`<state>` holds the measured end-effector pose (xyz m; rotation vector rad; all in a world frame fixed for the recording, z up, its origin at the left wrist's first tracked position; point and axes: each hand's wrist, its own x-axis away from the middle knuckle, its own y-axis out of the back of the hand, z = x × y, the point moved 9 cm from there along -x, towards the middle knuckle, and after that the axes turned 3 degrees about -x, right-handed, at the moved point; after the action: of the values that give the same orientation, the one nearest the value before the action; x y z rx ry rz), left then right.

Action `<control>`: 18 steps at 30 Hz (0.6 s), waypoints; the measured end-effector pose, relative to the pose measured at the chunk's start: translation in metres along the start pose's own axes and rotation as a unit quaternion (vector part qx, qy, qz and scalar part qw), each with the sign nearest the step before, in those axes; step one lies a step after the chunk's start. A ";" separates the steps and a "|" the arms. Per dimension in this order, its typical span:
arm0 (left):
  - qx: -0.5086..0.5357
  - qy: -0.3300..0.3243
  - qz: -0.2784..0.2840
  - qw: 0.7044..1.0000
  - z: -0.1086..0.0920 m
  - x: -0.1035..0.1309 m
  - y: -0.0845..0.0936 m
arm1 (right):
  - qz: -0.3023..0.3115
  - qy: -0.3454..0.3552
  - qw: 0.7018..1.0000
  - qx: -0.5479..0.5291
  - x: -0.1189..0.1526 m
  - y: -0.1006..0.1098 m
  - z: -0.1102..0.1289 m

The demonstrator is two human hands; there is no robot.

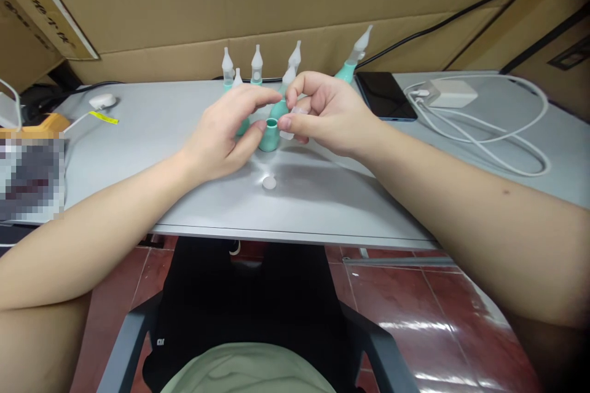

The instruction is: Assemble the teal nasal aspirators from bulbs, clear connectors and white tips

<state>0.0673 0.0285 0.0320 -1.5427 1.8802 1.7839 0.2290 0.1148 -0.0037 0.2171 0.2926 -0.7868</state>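
A green squeeze bulb (268, 140) with an uncovered round neck stands on the desk between my hands. My left hand (224, 126) is beside it, fingers stretched out and apart, its thumb tip at the bulb's neck; whether they touch I cannot tell. My right hand (329, 112) pinches a small clear plastic tube (286, 134) just right of that neck. Behind the hands are several nasal aspirators, green bulbs with frosted white tips, such as the one at the back (257, 62) and a leaning one (354, 56). A small translucent disc (269, 182) lies in front of the bulb.
On the right of the grey desk (193, 202) are a black phone (385, 95) and a white charger (449, 93) with a looped white cable. A white plug-like piece (102, 101) with a yellow tag lies at left. Cardboard (184, 6) lines the back.
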 end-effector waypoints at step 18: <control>0.218 0.140 -0.033 0.965 0.011 0.004 -0.002 | 0.042 0.075 0.996 -0.026 0.009 -0.031 0.023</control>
<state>0.0611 0.0357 0.0242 -1.7176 2.1259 1.0631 0.2169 0.0809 0.0120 0.2373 0.4421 -0.6801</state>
